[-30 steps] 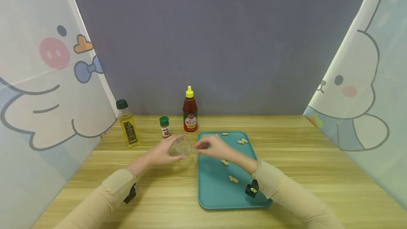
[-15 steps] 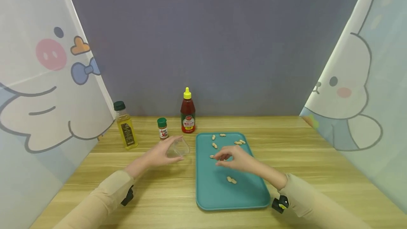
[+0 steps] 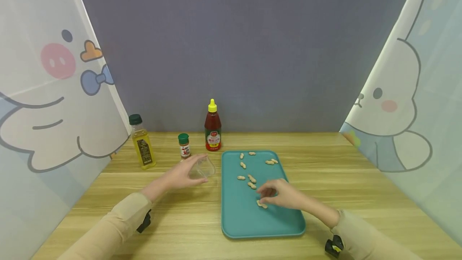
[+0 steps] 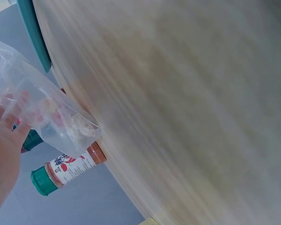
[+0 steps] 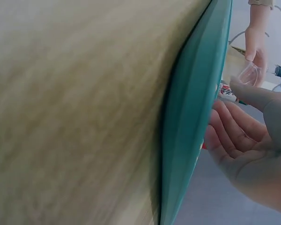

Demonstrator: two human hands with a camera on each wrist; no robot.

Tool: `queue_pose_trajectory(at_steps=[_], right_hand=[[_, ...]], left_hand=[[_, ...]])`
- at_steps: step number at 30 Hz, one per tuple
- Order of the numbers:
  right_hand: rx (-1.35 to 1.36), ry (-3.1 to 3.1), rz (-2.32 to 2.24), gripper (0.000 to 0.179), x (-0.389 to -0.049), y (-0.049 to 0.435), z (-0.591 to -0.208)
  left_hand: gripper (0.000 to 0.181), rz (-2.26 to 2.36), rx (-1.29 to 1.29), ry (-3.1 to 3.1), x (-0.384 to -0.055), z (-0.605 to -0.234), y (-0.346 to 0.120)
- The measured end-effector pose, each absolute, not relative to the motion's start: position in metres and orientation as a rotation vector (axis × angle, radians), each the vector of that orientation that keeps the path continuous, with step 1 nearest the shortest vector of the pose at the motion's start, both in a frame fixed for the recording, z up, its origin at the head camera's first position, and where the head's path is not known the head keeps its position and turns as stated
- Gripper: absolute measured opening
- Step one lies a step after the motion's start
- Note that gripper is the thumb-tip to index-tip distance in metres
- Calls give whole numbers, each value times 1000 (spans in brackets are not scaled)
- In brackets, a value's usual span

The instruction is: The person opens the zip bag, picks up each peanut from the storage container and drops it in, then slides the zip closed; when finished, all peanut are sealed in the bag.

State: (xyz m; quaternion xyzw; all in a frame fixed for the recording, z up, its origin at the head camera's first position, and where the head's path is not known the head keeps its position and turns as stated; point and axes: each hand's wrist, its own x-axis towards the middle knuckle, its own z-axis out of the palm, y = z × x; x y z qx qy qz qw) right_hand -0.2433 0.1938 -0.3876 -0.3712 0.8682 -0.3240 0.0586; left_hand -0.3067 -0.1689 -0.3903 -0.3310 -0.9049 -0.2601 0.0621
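Note:
My left hand (image 3: 182,175) grips a clear plastic bag (image 3: 205,167) left of the teal tray (image 3: 260,228), its mouth spread between thumb and fingers. In the left wrist view the bag (image 4: 51,103) hangs down, with something pale near its bottom corner. Over the tray, my right hand (image 3: 283,193) has thumb and fingertips right at the nearest peanut (image 3: 264,206). The right wrist view shows its thumb (image 5: 255,96) apart from bent fingers (image 5: 229,133), beyond the tray's side. Several more unshelled peanuts (image 3: 252,179) lie scattered on the tray's middle and far part.
Behind the left hand stand a small green-capped spice jar (image 3: 184,147) and a bottle of yellow oil (image 3: 143,145). A red sauce bottle (image 3: 213,129) with a yellow cap is behind the tray. A grey panel (image 3: 231,51) closes off the wooden table's far edge.
My right hand has moved from beside the bag's mouth, right and toward me, down to the nearest peanut, uncovering peanuts on the tray. My left hand keeps the bag in place.

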Motion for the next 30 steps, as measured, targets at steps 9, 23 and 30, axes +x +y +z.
queue_pose_trajectory(at_steps=[9, 23, 30], right_hand=[[-1074, 2549, -967, 18, -244, 197, -393], [-1127, 2554, -926, 10, -248, 202, -392], [-1099, 2541, -934, 11, -249, 199, -387]], left_hand=[[78, -765, -993, -2741, -307, -392, -170], [80, -737, -1024, -2718, -306, -387, -166], [80, -727, -1028, -2738, -303, -386, -166]])
